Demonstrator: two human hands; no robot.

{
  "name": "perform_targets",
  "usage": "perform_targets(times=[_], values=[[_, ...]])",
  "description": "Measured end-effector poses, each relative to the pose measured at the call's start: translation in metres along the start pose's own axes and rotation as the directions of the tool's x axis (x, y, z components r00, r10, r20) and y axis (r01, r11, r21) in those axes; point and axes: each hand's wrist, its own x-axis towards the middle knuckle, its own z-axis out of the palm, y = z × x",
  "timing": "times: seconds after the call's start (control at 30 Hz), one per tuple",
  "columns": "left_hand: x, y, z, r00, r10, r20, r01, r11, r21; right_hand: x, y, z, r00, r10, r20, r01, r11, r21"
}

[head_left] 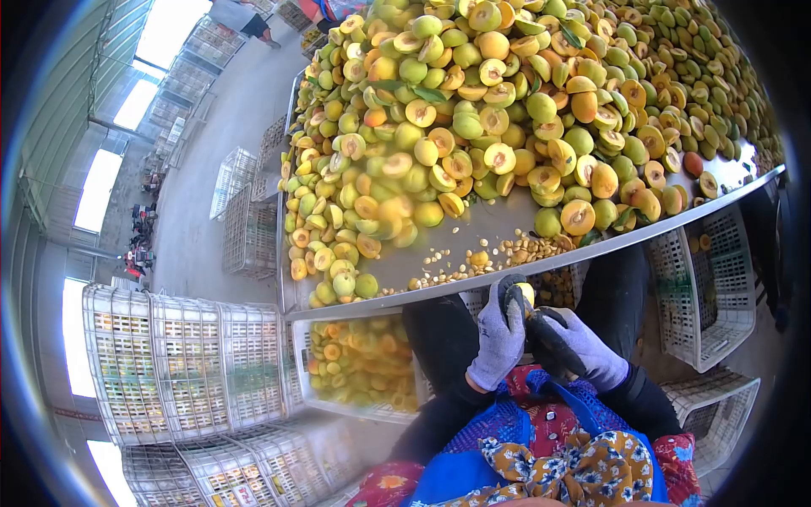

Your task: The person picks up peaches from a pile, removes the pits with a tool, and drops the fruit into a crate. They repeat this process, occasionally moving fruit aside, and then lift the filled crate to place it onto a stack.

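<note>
My left hand (500,328), in a purple-grey glove with dark fingers, is closed on a pale yellow-green fruit (526,294). Close against it, my right hand (576,345), gloved the same way, has its fingers closed at the fruit's lower right side; whether it grips the fruit or something else is hidden. Both hands are over my lap, just below the metal table's front edge (541,261). Beyond that edge lie many halved and whole yellow-green fruits (473,127) in a heap, with loose pits (456,266) scattered near the rim.
A white crate (359,412) of halved fruit stands below the table to the left. Stacked crates (198,363) rise at the far left. More crates (672,304) stand at the right. Another person's arm and leg (263,34) show at the top left.
</note>
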Motion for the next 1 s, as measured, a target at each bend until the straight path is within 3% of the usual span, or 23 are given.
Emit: perform_targets(times=[0.1, 0.13, 0.17, 0.2, 0.23, 0.27, 0.33, 0.37, 0.4, 0.47, 0.5, 0.57, 0.6, 0.7, 0.73, 0.77, 0.8, 0.83, 0.9, 1.0], values=[[0.000, -0.006, 0.003, 1.000, -0.013, 0.028, 0.011, 0.997, 0.078, 0.000, 0.011, -0.004, 1.000, -0.005, 0.020, 0.006, 0.998, -0.055], [0.000, -0.007, 0.006, 1.000, -0.004, 0.027, 0.000, 0.988, 0.154, 0.000, 0.028, -0.006, 0.989, -0.147, 0.015, 0.145, 0.952, -0.269], [-0.001, -0.008, 0.008, 1.000, 0.006, 0.025, -0.012, 0.973, 0.230, 0.000, 0.027, -0.007, 0.992, -0.124, 0.020, 0.126, 0.966, -0.226], [-0.002, -0.010, 0.008, 0.995, -0.084, 0.047, 0.067, 0.952, 0.299, 0.000, 0.027, -0.008, 0.994, -0.102, 0.025, 0.105, 0.978, -0.182], [-0.001, -0.012, 0.009, 0.996, -0.079, 0.045, 0.065, 0.966, 0.250, 0.000, 0.026, -0.008, 0.996, -0.080, 0.030, 0.083, 0.987, -0.139], [-0.003, -0.013, 0.009, 0.996, -0.081, 0.046, 0.070, 0.977, 0.202, -0.004, 0.021, -0.011, 0.994, 0.079, 0.075, -0.087, 0.989, 0.116], [-0.005, -0.009, 0.011, 0.998, -0.050, 0.040, 0.047, 0.996, 0.076, -0.004, 0.031, -0.018, 0.974, 0.175, 0.142, -0.213, 0.921, 0.325], [-0.005, -0.009, 0.012, 0.996, -0.074, 0.050, 0.066, 0.988, 0.137, -0.005, 0.036, -0.021, 0.959, 0.222, 0.175, -0.276, 0.865, 0.418], [-0.005, -0.010, 0.014, 0.993, -0.097, 0.060, 0.084, 0.977, 0.198, -0.002, 0.039, -0.020, 0.988, 0.088, 0.125, -0.108, 0.980, 0.165], [-0.001, -0.016, 0.015, 0.979, -0.171, 0.107, 0.130, 0.941, 0.312, -0.003, 0.033, -0.019, 0.996, 0.029, 0.084, -0.030, 1.000, 0.001], [0.001, -0.020, 0.016, 0.979, -0.183, 0.090, 0.152, 0.948, 0.280, -0.003, 0.029, -0.018, 0.998, 0.000, 0.063, 0.005, 0.997, -0.083], [0.000, -0.023, 0.019, 0.973, -0.225, 0.059, 0.208, 0.954, 0.215, -0.007, 0.021, -0.017, 0.992, 0.107, 0.069, -0.114, 0.988, 0.101], [0.000, -0.020, 0.020, 0.987, -0.156, 0.049, 0.142, 0.966, 0.217, -0.010, 0.015, -0.015, 0.979, 0.183, 0.090, -0.199, 0.955, 0.219], [-0.001, -0.007, 0.020, 0.999, -0.005, 0.045, -0.002, 0.988, 0.155, -0.008, 0.015, -0.014, 0.951, 0.269, 0.155, -0.309, 0.783, 0.540], [0.004, -0.008, 0.019, 0.998, -0.032, 0.060, 0.029, 0.998, 0.058, -0.004, 0.036, -0.025, 0.905, 0.218, 0.364, -0.421, 0.572, 0.704], [0.004, -0.012, 0.019, 0.993, -0.086, 0.084, 0.089, 0.995, -0.036, -0.004, 0.034, -0.022, 0.934, 0.271, 0.234, -0.356, 0.638, 0.683], [0.003, -0.015, 0.018, 0.987, -0.081, 0.142, 0.104, 0.981, -0.163, -0.004, 0.033, -0.024, 0.917, 0.234, 0.324, -0.400, 0.522, 0.754], [0.004, -0.018, 0.017, 0.977, -0.078, 0.198, 0.135, 0.947, -0.292, -0.001, 0.042, -0.027, 0.860, 0.138, 0.491, -0.510, 0.247, 0.824], [0.004, -0.022, 0.017, 0.948, -0.075, 0.309, 0.236, 0.818, -0.524, 0.003, 0.058, -0.022, 0.792, -0.058, 0.608, -0.610, -0.020, 0.792], [0.003, -0.024, 0.019, 0.923, -0.154, 0.352, 0.335, 0.770, -0.543, 0.000, 0.062, -0.023, 0.789, -0.121, 0.602, -0.613, -0.097, 0.784]])
